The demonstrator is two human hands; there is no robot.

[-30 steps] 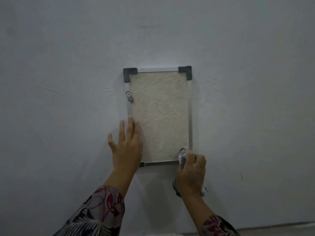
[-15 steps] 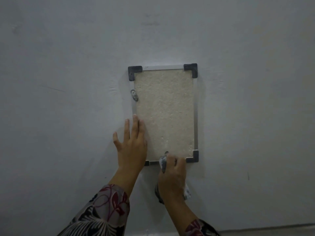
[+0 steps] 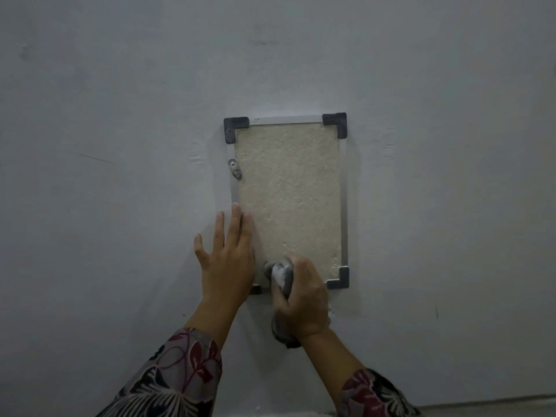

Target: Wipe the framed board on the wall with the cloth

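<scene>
A tall framed board (image 3: 288, 194) hangs on the grey wall, with a rough beige panel, a thin metal frame and dark corner caps. My left hand (image 3: 227, 260) lies flat, fingers spread, over the frame's lower left edge and the wall beside it. My right hand (image 3: 304, 299) is closed on a bunched grey cloth (image 3: 282, 276) and presses it against the board's bottom edge, left of the middle. The lower left corner cap is mostly hidden behind my hands.
A small metal bracket (image 3: 234, 170) is screwed to the frame's left side. The plain grey wall (image 3: 120, 176) surrounds the board. A strip of floor edge (image 3: 481, 404) shows at the lower right.
My right hand has slid the cloth leftward along the bottom edge, from the lower right corner toward the lower left. The lower right corner cap is now uncovered. My left hand stays put.
</scene>
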